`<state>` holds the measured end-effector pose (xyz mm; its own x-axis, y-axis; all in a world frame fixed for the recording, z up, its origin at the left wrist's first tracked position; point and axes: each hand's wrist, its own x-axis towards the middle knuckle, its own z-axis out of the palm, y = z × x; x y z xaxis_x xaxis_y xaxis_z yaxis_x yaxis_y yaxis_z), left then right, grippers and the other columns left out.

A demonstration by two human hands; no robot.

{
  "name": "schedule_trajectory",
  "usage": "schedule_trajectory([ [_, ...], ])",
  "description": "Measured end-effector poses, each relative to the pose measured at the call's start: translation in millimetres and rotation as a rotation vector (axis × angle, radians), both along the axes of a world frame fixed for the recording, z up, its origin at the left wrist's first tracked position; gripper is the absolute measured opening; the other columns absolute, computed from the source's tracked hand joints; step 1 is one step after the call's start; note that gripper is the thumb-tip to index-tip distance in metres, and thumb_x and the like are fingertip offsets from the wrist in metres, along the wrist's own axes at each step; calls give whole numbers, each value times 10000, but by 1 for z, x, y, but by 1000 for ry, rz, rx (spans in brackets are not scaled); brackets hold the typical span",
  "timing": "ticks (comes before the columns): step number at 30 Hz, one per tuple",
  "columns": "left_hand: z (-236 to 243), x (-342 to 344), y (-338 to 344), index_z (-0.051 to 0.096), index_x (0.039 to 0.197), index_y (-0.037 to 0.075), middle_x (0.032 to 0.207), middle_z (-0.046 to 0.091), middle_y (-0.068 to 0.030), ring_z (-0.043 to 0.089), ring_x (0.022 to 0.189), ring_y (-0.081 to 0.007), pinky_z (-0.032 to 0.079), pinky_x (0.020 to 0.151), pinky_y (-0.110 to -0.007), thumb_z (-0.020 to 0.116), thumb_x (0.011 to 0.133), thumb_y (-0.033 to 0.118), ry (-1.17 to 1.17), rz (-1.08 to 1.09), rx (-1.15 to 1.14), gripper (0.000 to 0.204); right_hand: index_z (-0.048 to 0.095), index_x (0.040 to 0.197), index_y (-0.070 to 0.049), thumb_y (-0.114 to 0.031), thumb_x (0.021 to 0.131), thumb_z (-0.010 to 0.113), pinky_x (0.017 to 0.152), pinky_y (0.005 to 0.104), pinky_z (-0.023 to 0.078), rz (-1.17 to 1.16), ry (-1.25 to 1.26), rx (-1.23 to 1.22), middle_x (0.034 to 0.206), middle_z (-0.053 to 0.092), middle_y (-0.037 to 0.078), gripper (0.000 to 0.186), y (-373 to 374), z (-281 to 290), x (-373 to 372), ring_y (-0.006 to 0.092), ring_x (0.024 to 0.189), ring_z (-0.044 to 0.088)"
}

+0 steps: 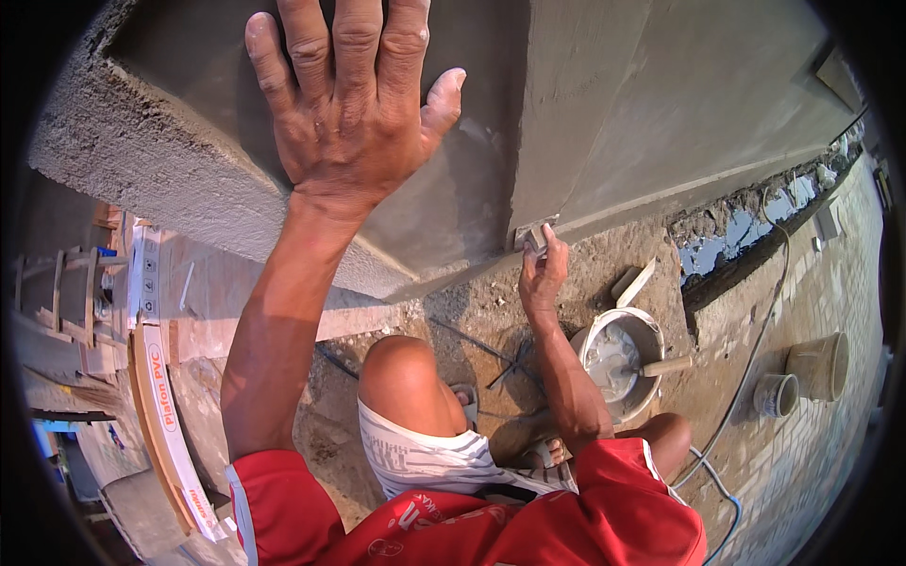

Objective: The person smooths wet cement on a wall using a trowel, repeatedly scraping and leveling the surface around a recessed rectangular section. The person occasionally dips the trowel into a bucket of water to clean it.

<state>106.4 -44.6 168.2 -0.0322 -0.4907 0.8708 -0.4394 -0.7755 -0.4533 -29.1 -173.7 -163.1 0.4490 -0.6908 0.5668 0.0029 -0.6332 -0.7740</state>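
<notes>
My left hand (354,132) lies flat with fingers spread on the grey plastered wall (453,57) and holds nothing. Lower and to the right, my right hand (543,275) is closed round a small grey scraper (536,239). Its flat edge meets the foot of the wall, at the bottom of a vertical plaster edge (519,141); my fingers partly hide the tool. Close to my right forearm stands a round bucket (653,325) of pale wet mix (612,360). A wooden handle (668,365) sticks out over its rim.
A flat float-like tool (634,283) lies beside the bucket. Two more buckets (817,366) (776,395) stand on the paving at right, past a hose (755,349). A water-filled trench (736,236) runs along the wall. Long boxed panels (170,415) and a wooden ladder (75,292) are at left.
</notes>
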Motion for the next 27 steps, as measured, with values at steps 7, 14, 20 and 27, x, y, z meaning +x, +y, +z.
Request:
schedule_trajectory([
  [7,1,0,10,378,1464,60,1527,361,-191,271,1435,-422,175,1183,-552,257,1003,454,77,69,56,618,579,1294,-85,72,785,637,704,338,462,24,102,171,926,533,96,536,7,2,-18,226,783,532],
  [14,-1,10,6,406,1447,63,1526,366,-189,276,1435,-418,174,1180,-550,249,1006,462,-100,25,16,615,570,1290,-69,49,846,649,599,262,484,42,-20,39,987,558,71,466,-7,78,6,130,785,575],
  [20,-5,2,0,407,1449,71,1524,370,-185,277,1433,-422,166,1183,-548,232,1009,482,31,41,-1,626,557,1288,-70,-45,846,644,735,361,463,-24,282,75,922,543,107,451,23,-73,-24,226,847,551],
  [27,-2,7,9,378,1471,84,1512,393,-176,297,1425,-418,173,1185,-545,226,1011,479,29,23,-9,625,416,1416,-89,-86,954,531,480,236,449,214,-58,1192,961,603,27,476,21,-22,-57,108,712,583],
])
